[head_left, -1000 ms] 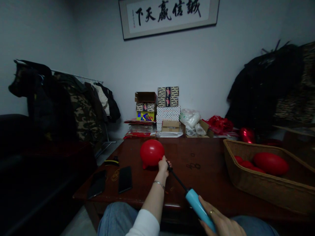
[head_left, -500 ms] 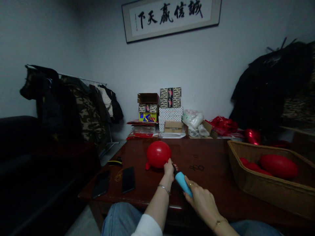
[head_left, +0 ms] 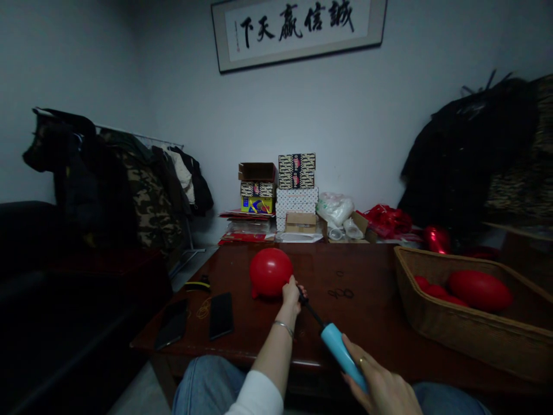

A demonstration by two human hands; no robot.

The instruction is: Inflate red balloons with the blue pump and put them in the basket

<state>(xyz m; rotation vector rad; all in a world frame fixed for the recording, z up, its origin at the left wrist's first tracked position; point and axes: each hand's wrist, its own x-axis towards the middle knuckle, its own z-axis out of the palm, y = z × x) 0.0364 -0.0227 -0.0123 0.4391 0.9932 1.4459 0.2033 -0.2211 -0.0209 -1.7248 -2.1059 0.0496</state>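
A partly inflated red balloon (head_left: 271, 272) rests above the dark wooden table, a small bulge at its lower left. My left hand (head_left: 294, 293) is closed around the balloon's neck and the black nozzle end of a hand pump; the exact joint is hidden by the fingers. The pump's light-blue barrel (head_left: 343, 356) slants down toward me, its thin black rod drawn out between barrel and nozzle. Wrapped round that barrel is my right hand (head_left: 380, 383), closed, with a ring on one finger.
On the right stands a wicker basket (head_left: 458, 340) holding several red balloons (head_left: 479, 290). Two dark phones (head_left: 220, 315), yellow loops (head_left: 203, 308) and a black-and-yellow tool (head_left: 197, 285) lie at the left. Black rings (head_left: 341, 293) lie right of my left hand. Boxes (head_left: 296, 202) are stacked behind the table.
My right hand pushed the pump's barrel up toward my left hand, then drew it back, exposing the rod again. My left hand keeps its hold on the balloon. The view shifted slightly.
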